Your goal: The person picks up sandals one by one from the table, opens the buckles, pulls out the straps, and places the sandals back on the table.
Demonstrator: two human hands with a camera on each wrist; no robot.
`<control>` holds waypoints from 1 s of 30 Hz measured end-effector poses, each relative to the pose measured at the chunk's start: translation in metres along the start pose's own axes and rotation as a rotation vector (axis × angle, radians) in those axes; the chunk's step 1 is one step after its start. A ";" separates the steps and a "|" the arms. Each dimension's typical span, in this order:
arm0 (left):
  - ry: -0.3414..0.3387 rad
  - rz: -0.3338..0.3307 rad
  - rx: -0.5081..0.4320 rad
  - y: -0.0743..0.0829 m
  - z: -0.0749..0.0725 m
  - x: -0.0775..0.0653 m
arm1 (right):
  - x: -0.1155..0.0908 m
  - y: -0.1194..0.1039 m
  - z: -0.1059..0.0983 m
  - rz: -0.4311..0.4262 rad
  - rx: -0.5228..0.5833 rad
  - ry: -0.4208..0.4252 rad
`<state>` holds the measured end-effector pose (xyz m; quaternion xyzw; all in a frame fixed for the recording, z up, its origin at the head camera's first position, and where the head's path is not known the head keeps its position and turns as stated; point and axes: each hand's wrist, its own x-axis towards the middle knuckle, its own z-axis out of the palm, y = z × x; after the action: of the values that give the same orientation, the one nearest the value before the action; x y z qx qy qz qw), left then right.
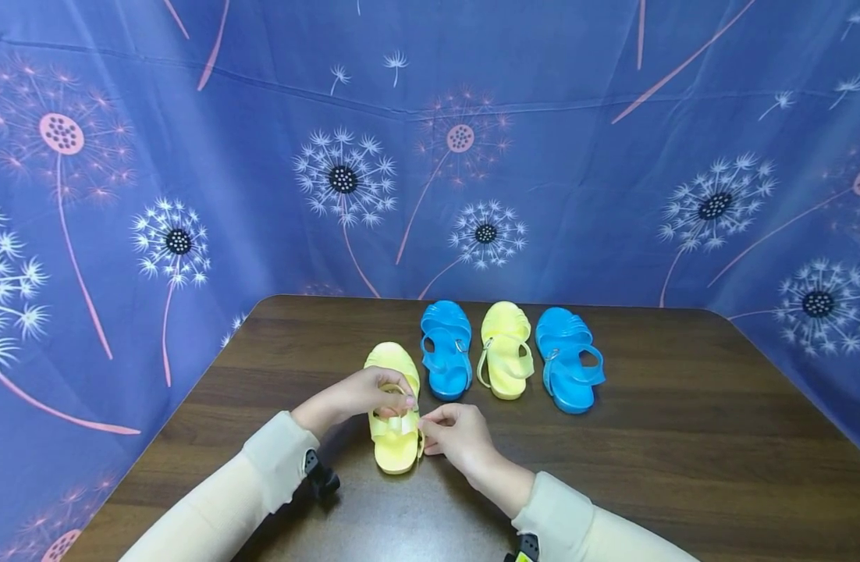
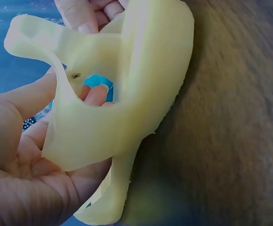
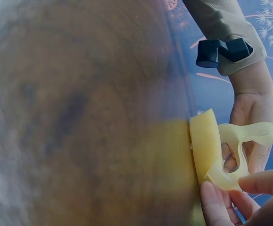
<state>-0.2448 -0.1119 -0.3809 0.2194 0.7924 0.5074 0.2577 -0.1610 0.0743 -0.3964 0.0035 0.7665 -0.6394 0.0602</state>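
Note:
A yellow sandal (image 1: 395, 454) lies on the table at left of centre, its toe pointing away. From its left side my left hand (image 1: 368, 395) reaches over the upper and grips the straps. In the left wrist view the left hand (image 2: 20, 155) is partly behind the yellow upper (image 2: 86, 134), with fingertips showing through an opening. My right hand (image 1: 467, 439) is at the sandal's right side and pinches the ankle strap. The right wrist view shows the right hand's thumb and fingers (image 3: 263, 181) at the strap (image 3: 227, 178). The fastening itself is hidden.
Behind and to the right stand a blue sandal (image 1: 447, 375), another yellow sandal (image 1: 506, 381) and a second blue sandal (image 1: 570, 394) in a row. The brown wooden table (image 1: 683, 437) ends at a blue dandelion-patterned cloth (image 1: 577, 195).

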 end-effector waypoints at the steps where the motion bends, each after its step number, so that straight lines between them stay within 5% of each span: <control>1: 0.003 -0.001 0.003 -0.001 0.000 0.000 | 0.000 0.000 0.000 0.005 0.003 0.001; 11: 0.066 -0.011 0.048 -0.003 0.005 -0.002 | 0.003 -0.002 -0.002 0.052 0.080 0.013; 30: 0.060 0.016 0.057 -0.004 0.007 -0.001 | 0.009 -0.006 0.005 0.060 0.105 0.087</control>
<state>-0.2405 -0.1094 -0.3870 0.2176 0.8122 0.4931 0.2234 -0.1701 0.0681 -0.3919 0.0575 0.7335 -0.6757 0.0458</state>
